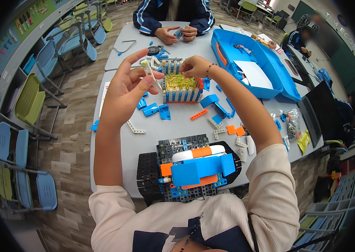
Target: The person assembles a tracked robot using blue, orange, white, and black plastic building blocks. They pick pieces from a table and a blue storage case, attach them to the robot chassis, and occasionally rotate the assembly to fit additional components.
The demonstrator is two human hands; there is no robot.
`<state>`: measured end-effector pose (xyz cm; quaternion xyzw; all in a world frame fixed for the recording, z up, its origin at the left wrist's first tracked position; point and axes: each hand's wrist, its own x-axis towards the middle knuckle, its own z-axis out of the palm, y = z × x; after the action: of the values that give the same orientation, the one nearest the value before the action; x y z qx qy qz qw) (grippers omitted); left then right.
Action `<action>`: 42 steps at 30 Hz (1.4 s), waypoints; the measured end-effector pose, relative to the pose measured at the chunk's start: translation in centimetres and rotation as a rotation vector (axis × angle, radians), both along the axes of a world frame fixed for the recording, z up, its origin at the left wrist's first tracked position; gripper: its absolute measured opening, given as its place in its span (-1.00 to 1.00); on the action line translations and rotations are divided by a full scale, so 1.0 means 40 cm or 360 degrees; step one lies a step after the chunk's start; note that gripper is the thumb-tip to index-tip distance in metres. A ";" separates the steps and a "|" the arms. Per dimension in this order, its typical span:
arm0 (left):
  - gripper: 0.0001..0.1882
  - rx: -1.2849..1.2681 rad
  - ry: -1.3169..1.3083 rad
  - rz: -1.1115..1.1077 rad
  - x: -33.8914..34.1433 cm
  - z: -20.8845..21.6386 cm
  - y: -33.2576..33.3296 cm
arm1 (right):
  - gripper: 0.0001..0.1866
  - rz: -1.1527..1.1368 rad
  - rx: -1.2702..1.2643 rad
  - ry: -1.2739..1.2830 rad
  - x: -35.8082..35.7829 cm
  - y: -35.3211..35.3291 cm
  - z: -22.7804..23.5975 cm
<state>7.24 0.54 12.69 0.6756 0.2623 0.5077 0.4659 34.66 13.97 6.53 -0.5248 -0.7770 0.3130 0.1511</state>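
My left hand (129,86) is raised left of a brick-built box, its thumb and fingers closed on a light-coloured beam (150,75). A yellow-green pin (144,63) shows at the beam's upper end. The box (181,95) has white, blue and orange walls, and small yellow-green pins (176,82) fill it. Over its right rear part, my right hand (196,67) has its fingertips pinched together; whatever they hold is hidden. Closest to me sits a tracked model (202,166) with black treads and blue, white and orange panels.
Blue panels (151,109), an orange beam (199,114) and white angled beams (135,127) lie loose around the box. Back right stands an opened blue case (248,71). Across the table, another person's hands (177,35) hold a small part. A laptop (311,109) is at the right edge.
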 end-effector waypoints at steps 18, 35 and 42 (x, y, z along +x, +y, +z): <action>-0.37 -0.0051 0.0084 0.0041 0.000 0.015 -0.011 | -0.74 -0.0178 0.0337 -0.0888 -0.073 0.020 -0.086; -0.39 -0.0162 0.0046 0.0017 0.012 -0.012 0.002 | -0.69 -0.0092 0.0462 -0.1051 -0.104 0.012 -0.086; -0.39 -0.0116 0.0126 -0.0025 0.020 -0.025 0.002 | -0.73 -0.0193 0.0491 -0.1060 -0.123 0.013 -0.101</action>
<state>8.05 0.62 11.70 0.6797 0.2936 0.4670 0.4835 29.75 14.47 2.47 -0.6140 -0.7892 -0.0053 -0.0144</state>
